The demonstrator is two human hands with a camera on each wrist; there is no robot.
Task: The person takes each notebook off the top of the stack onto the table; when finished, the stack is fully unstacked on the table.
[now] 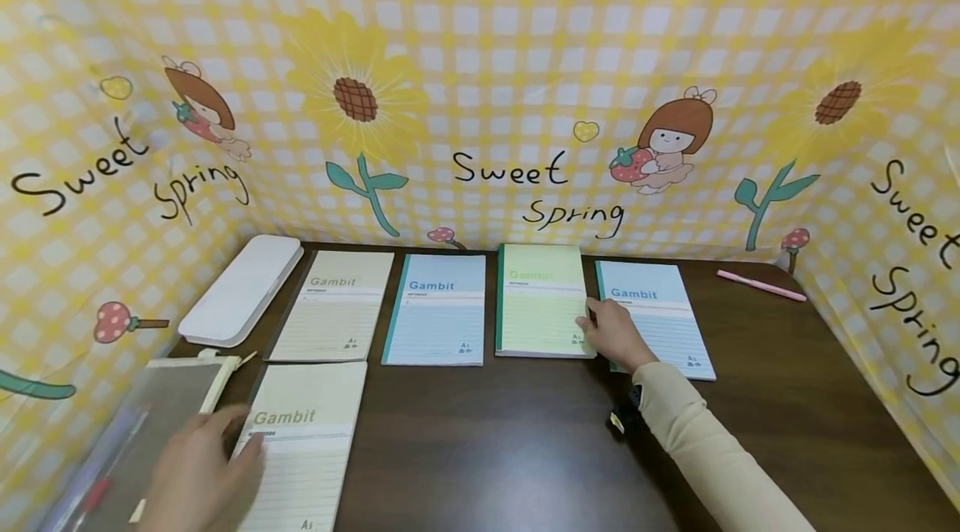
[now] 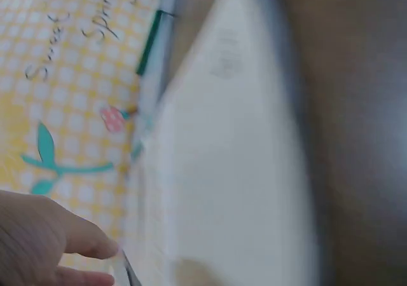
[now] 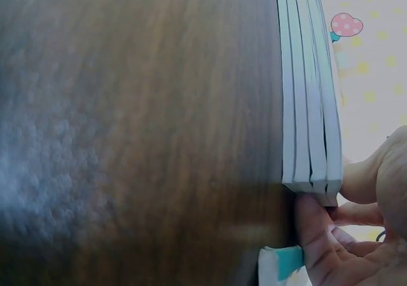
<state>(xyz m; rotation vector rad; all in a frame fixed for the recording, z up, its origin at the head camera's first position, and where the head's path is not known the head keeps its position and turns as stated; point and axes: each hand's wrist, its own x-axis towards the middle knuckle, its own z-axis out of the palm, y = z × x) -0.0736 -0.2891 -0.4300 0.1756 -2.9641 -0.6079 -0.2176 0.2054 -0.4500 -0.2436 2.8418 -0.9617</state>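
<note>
Gripping the corner of the green notebook stack (image 1: 542, 303) with the right hand (image 1: 615, 336), fingers pinching its edge, left hand (image 1: 197, 474) resting relaxed, fingers uncurled, on the cream notebook (image 1: 303, 444).

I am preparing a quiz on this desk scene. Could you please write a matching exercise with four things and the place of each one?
Things:
1. pink pen
2. white pencil case
3. green notebook stack
4. cream notebook

Places:
A. far left, beside the wall
B. under the left hand, near edge
C. far right corner of the table
D. gripped at its corner by the right hand

Pairs: 1-C, 2-A, 3-D, 4-B
</note>
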